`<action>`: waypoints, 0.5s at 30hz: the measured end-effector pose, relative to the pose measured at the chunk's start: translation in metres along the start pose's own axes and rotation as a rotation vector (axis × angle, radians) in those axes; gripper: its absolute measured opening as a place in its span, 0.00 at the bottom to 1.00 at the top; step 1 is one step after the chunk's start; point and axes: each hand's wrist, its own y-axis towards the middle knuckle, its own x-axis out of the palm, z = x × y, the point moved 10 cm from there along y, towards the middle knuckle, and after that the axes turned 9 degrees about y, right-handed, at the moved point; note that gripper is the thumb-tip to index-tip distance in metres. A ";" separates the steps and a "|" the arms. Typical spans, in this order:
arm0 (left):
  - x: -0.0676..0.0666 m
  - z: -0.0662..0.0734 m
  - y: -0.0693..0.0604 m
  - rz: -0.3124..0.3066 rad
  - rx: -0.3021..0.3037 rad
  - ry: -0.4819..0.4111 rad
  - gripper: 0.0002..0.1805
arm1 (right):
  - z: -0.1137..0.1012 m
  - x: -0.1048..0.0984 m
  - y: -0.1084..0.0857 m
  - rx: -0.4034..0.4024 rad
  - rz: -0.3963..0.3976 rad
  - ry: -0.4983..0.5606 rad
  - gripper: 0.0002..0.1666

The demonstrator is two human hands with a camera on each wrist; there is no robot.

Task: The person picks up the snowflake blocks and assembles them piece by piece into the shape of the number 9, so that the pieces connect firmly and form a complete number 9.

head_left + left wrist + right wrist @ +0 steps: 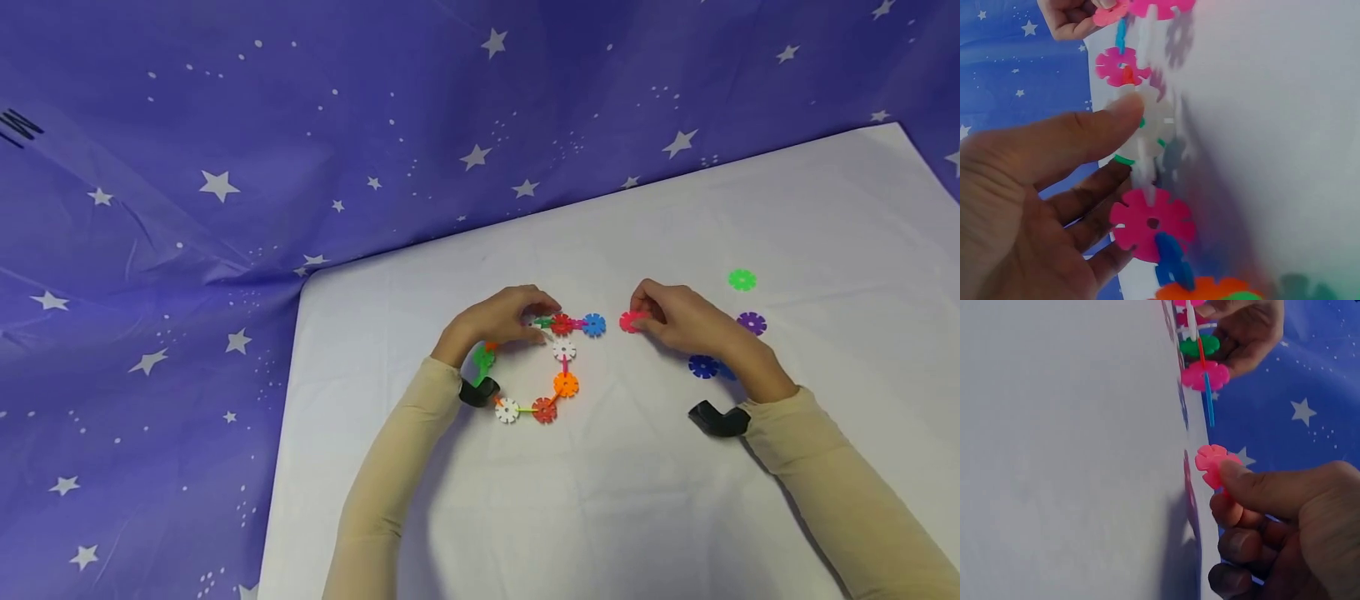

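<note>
A chain of interlocking plastic snowflake discs forms a ring on the white table, with a white disc (507, 411) and an orange disc (566, 384) in its near part. My left hand (510, 315) is at the far side of the ring, pinching a white disc (1154, 115) between thumb and fingers. From there a short tail runs right, through a red-pink disc (561, 324), to a blue end disc (594, 325). My right hand (678, 318) pinches a loose pink disc (1211, 464) just right of that blue disc, with a small gap between them.
Loose discs lie on the right: a green disc (742, 280), a purple disc (752, 323) and a dark blue disc (703, 367). Another blue disc (727, 372) is partly hidden by my right wrist. A starred purple cloth (420, 125) hangs behind the white table (525, 517).
</note>
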 end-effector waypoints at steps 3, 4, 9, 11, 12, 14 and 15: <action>-0.002 0.005 0.004 0.000 -0.004 0.038 0.29 | -0.007 0.005 0.001 -0.029 -0.009 0.026 0.11; -0.003 0.008 0.007 0.003 0.000 0.063 0.29 | -0.008 0.006 0.002 -0.031 -0.014 0.028 0.11; 0.000 0.034 0.022 -0.019 0.027 0.145 0.28 | -0.010 0.013 0.003 -0.020 -0.030 0.018 0.14; 0.004 0.040 0.028 -0.040 0.025 0.156 0.28 | -0.012 0.015 0.003 -0.039 -0.034 0.013 0.14; 0.006 0.042 0.031 -0.046 0.019 0.159 0.29 | -0.013 0.017 0.003 -0.055 -0.034 0.011 0.14; 0.010 0.042 0.034 -0.049 0.007 0.167 0.29 | -0.017 0.019 0.004 -0.086 -0.031 0.005 0.13; 0.011 0.041 0.036 -0.047 0.001 0.167 0.29 | -0.019 0.020 0.004 -0.101 -0.028 0.001 0.12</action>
